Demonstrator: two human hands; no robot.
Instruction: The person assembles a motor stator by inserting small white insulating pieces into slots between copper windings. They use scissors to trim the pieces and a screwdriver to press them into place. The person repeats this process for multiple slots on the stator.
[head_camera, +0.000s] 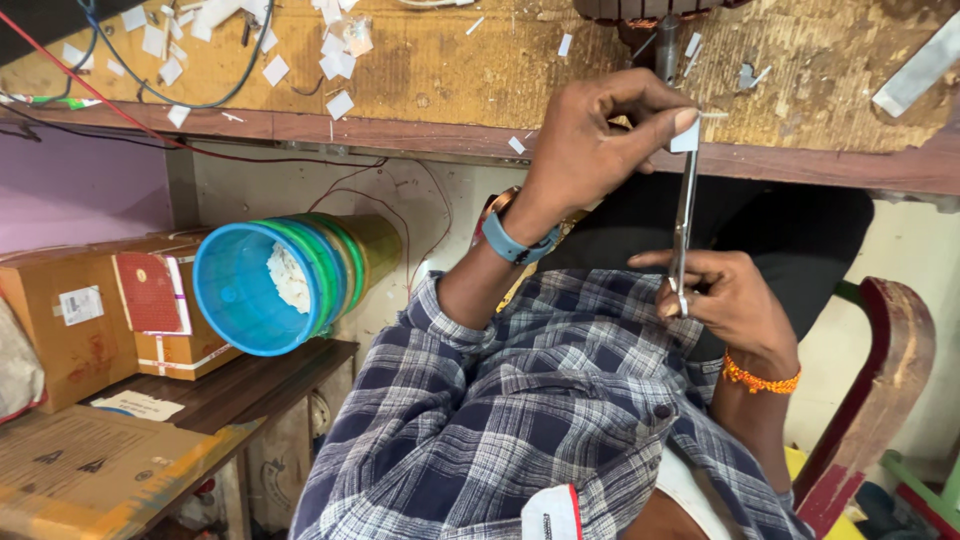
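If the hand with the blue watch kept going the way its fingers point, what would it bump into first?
Probably the dark metal post standing on the wooden workbench. The left hand pinches a small white piece at the tip of the thin metal tool, pointing that way. Depth is hard to judge.

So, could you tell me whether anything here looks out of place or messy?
Yes. Small white paper scraps lie scattered over the worn wooden bench top, some at its front edge. To the left, a stack of coloured buckets lies tipped on its side on a low shelf.
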